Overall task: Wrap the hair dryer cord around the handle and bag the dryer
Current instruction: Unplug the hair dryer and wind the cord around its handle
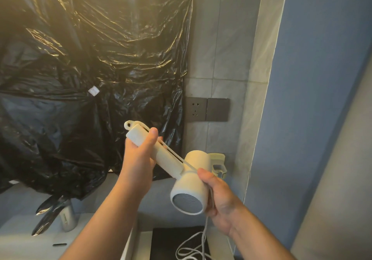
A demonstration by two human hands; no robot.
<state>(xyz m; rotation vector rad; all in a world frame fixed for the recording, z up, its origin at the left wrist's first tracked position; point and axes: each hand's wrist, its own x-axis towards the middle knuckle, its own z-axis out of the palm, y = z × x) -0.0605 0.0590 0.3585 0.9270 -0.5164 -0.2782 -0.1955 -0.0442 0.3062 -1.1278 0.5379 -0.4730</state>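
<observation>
A white hair dryer [189, 185] is held in the air in front of the wall, handle pointing up-left, rear grille facing me. My left hand [138, 157] grips the handle [165, 157] near its end. A strand of white cord [173, 153] runs taut along the handle to the barrel. My right hand [217, 197] holds the cord against the barrel's right side. The rest of the cord [193, 247] hangs down in loose loops below. No bag for the dryer can be told apart.
Black plastic sheeting [90, 68] covers the wall at left. A dark wall socket [196, 109] and switch plate [218, 109] sit on grey tiles. A wall holder [218, 165] is behind the dryer. A chrome tap [67, 217] and a basin counter [24, 239] lie at lower left.
</observation>
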